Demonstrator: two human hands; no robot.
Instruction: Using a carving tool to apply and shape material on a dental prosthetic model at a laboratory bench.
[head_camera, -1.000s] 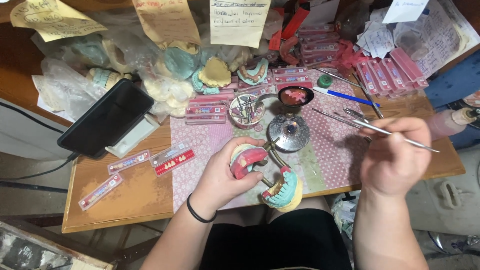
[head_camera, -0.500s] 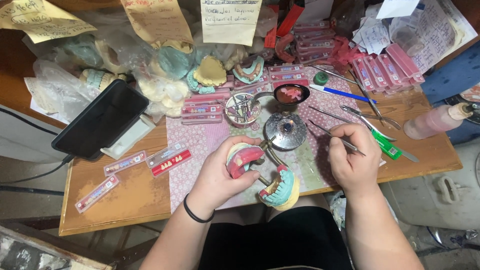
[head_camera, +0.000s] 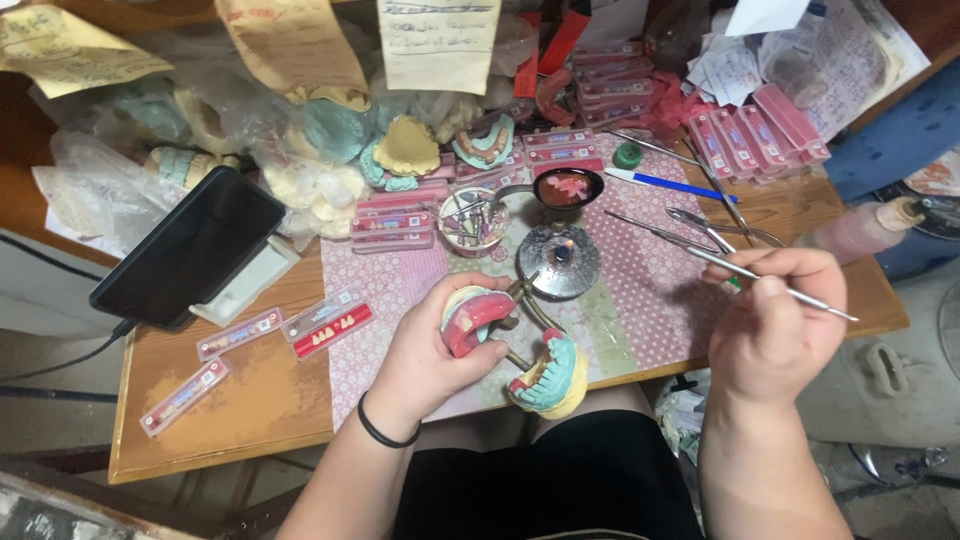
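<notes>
Our left hand (head_camera: 430, 350) gripped the denture model (head_camera: 520, 345) at the tabletop's (head_camera: 250, 400) six o'clock edge; our right hand (head_camera: 775, 320) pinched a metal tool (head_camera: 790, 290). The burner (head_camera: 558, 258) at twelve o'clock could have scorched wax or fingers, we judged.

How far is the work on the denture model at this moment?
Done: the pink wax rim and the lower teal model already sit on the hinged frame. In hand: left hand holds the upper part open; right hand holds a thin metal tool away from it. Left: cannot tell.
</notes>
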